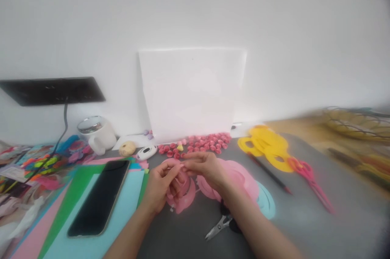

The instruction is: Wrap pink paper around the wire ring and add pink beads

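Note:
My left hand (pixel 163 186) and my right hand (pixel 205 167) meet at the fingertips in the middle of the desk. Between them is a pink paper strip (pixel 182 166), pinched by both; most of it is covered by my fingers. A curled pink paper spiral (pixel 187 196) hangs or lies just below my left hand; I cannot tell which. Beneath my right hand and forearm lie pink paper spirals (pixel 243 179) and a light blue paper spiral (pixel 268 202). Small scissors with black handles (pixel 221 226) rest partly under my right forearm. Behind my hands, several rolled red-pink paper flowers (pixel 210 143) are spread out.
A phone (pixel 99 198) lies on coloured paper sheets (pixel 61 206) at left, with a white mug (pixel 102 135) behind. A white board (pixel 193 92) leans on the wall. Yellow paper spirals (pixel 269 145), a pencil (pixel 269 171) and pink scissors (pixel 313 181) are at right.

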A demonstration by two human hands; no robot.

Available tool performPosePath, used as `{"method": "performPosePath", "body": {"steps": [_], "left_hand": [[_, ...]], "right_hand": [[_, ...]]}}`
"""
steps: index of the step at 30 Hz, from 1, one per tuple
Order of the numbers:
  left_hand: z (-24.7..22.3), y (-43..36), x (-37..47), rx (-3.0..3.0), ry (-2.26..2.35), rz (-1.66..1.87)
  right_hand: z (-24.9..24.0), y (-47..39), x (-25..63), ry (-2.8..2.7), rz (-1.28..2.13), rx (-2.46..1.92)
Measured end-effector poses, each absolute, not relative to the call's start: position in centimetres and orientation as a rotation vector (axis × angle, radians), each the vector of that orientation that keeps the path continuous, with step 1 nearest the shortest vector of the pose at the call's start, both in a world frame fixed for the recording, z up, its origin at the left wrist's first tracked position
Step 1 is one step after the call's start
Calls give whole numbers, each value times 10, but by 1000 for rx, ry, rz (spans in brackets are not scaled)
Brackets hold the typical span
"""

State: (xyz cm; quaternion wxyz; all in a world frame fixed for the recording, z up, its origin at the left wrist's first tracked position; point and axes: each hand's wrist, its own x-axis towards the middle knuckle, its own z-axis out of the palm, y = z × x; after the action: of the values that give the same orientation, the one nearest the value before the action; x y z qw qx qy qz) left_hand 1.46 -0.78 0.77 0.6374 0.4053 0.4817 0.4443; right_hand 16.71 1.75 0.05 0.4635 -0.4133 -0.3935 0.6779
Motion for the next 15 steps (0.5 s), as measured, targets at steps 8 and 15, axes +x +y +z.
{"method": "performPosePath", "body": {"steps": [8, 15], "left_hand": [[5, -7, 13, 951, 1100, 996], [5, -8, 12, 988, 1102, 984]], "right_hand": [[1, 17, 167, -974, 1632, -1053], [4, 15, 166, -1020, 1606, -1096]]}}
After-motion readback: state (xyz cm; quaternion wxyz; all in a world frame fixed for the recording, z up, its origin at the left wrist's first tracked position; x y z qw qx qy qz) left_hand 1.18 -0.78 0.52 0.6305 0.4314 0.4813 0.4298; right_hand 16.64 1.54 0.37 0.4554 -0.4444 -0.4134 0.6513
